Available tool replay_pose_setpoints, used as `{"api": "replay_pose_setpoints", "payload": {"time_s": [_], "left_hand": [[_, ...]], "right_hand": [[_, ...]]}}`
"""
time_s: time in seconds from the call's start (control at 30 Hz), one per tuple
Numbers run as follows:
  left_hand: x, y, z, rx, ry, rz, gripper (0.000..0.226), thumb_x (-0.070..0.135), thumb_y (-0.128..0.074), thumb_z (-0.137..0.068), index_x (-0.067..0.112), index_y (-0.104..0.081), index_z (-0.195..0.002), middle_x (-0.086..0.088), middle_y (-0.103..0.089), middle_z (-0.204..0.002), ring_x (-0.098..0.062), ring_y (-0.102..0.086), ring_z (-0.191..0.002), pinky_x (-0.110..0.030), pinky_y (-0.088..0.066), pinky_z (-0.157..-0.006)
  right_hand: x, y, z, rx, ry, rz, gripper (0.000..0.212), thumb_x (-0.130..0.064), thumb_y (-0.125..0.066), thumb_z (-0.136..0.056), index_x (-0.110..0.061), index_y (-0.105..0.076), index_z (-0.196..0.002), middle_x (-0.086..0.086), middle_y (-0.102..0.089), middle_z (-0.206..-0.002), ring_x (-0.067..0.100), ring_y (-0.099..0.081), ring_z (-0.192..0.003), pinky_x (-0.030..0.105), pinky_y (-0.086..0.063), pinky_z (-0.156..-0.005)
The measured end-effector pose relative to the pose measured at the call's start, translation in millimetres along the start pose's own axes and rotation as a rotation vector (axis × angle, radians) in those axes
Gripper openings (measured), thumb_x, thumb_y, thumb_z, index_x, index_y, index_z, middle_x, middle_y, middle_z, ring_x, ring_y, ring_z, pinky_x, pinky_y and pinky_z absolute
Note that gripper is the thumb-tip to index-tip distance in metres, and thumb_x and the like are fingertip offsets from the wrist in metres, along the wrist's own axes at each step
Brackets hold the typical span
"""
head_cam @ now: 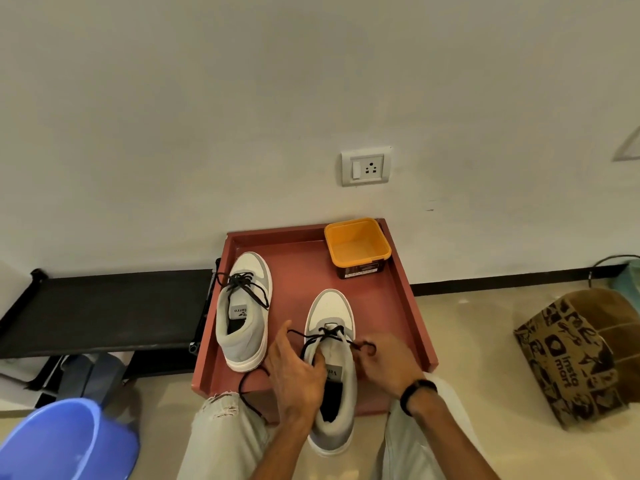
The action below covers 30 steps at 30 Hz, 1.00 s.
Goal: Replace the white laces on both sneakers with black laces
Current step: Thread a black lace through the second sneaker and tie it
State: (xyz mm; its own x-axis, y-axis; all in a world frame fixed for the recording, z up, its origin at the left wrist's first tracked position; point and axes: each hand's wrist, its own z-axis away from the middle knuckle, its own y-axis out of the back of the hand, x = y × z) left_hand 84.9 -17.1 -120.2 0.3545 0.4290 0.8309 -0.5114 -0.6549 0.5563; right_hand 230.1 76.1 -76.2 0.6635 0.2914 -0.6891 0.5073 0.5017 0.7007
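Two white and grey sneakers stand on a red tray (412,292). The left sneaker (244,313) carries a black lace, tied loosely over its tongue. The right sneaker (331,368) lies nearer to me, with a black lace (313,336) threaded through its lower eyelets. My left hand (294,372) grips the left side of that shoe's opening, fingers curled inside by the tongue. My right hand (382,358) pinches the right end of the black lace beside the shoe. The lace's left end loops down off the tray onto my knee.
An orange tub (357,245) with nothing visible inside stands at the tray's back right. A black rack (104,306) lies to the left, a blue bucket (65,441) at bottom left, a printed cardboard box (578,355) at right. A wall socket (366,166) sits above the tray.
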Motion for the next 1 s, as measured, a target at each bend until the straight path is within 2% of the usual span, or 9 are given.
{"api": "replay_pose_setpoints", "payload": {"time_s": [0.13,0.33,0.4,0.43,0.5,0.57,0.67,0.83,1.0], "left_hand": [[-3,3,-2,-0.017,0.033,0.002,0.086,0.026,-0.079,-0.086,0.021,-0.031,-0.157,-0.009,-0.046,-0.152,-0.028,-0.037,-0.142,-0.049,-0.035,-0.118],[0,1,2,-0.042,0.057,-0.017,0.094,0.022,-0.076,-0.089,0.017,-0.017,-0.162,-0.012,-0.037,-0.158,-0.029,-0.027,-0.149,-0.047,-0.03,-0.122],[1,1,3,-0.052,0.069,0.002,0.094,0.02,-0.074,-0.091,0.018,-0.014,-0.163,-0.012,-0.035,-0.16,-0.028,-0.027,-0.15,-0.048,-0.03,-0.122],[2,1,4,-0.057,0.081,0.021,0.094,0.019,-0.074,-0.091,0.019,-0.013,-0.163,-0.011,-0.035,-0.161,-0.028,-0.029,-0.149,-0.047,-0.032,-0.121],[5,0,5,-0.073,0.132,0.08,0.091,0.02,-0.074,-0.092,0.021,-0.016,-0.163,-0.009,-0.043,-0.155,-0.027,-0.04,-0.144,-0.042,-0.04,-0.115],[6,-1,6,-0.068,0.155,0.111,0.075,0.021,-0.073,-0.092,0.021,-0.034,-0.156,-0.004,-0.059,-0.139,-0.023,-0.055,-0.129,-0.035,-0.048,-0.105],[2,-1,5,-0.009,0.117,0.061,0.034,0.023,-0.073,-0.089,0.022,-0.065,-0.122,0.007,-0.068,-0.114,-0.018,-0.065,-0.109,-0.035,-0.053,-0.095],[3,8,5,0.018,0.08,-0.027,0.013,0.027,-0.075,-0.087,0.023,-0.064,-0.093,0.009,-0.061,-0.089,-0.014,-0.061,-0.081,-0.03,-0.047,-0.071],[1,7,2,0.055,0.085,0.003,0.018,0.029,-0.074,-0.089,0.031,-0.058,-0.096,0.012,-0.064,-0.09,-0.011,-0.063,-0.082,-0.032,-0.052,-0.069]], "right_hand": [[10,-12,-1,0.129,-0.042,-0.4,0.006,-0.022,-0.072,-0.095,-0.025,-0.072,-0.09,-0.007,-0.069,-0.079,0.009,-0.06,-0.071,0.022,-0.052,-0.066],[18,33,6,0.348,-0.102,-1.762,0.017,-0.022,-0.049,-0.107,-0.016,-0.058,-0.094,0.008,-0.074,-0.11,0.02,-0.073,-0.098,0.043,-0.055,-0.09],[21,52,6,0.337,-0.122,-1.97,0.023,-0.027,-0.045,-0.107,-0.015,-0.059,-0.092,0.0,-0.064,-0.079,0.01,-0.063,-0.063,0.03,-0.059,-0.071],[19,55,6,0.313,-0.164,-1.944,0.025,-0.03,-0.045,-0.106,-0.015,-0.059,-0.091,-0.002,-0.053,-0.068,0.008,-0.048,-0.049,0.022,-0.051,-0.054],[9,49,6,0.285,-0.208,-1.454,0.027,-0.036,-0.053,-0.103,-0.015,-0.064,-0.091,-0.005,-0.048,-0.063,0.007,-0.036,-0.044,0.02,-0.033,-0.042],[2,31,6,0.285,-0.124,-0.693,0.018,-0.038,-0.07,-0.096,-0.02,-0.075,-0.094,-0.015,-0.065,-0.073,0.002,-0.057,-0.059,0.019,-0.045,-0.056],[-9,1,1,0.053,0.05,-0.162,0.022,-0.029,-0.068,-0.098,-0.034,-0.074,-0.118,-0.031,-0.066,-0.101,-0.01,-0.062,-0.093,0.007,-0.046,-0.084],[-5,-14,-2,0.102,0.014,-0.055,0.013,-0.026,-0.063,-0.1,-0.029,-0.076,-0.101,-0.015,-0.073,-0.091,0.004,-0.066,-0.085,0.028,-0.058,-0.081],[18,7,14,0.239,-0.038,-0.268,0.025,-0.02,-0.066,-0.099,-0.019,-0.068,-0.074,-0.009,-0.063,-0.065,0.011,-0.056,-0.062,0.022,-0.045,-0.063]]}}
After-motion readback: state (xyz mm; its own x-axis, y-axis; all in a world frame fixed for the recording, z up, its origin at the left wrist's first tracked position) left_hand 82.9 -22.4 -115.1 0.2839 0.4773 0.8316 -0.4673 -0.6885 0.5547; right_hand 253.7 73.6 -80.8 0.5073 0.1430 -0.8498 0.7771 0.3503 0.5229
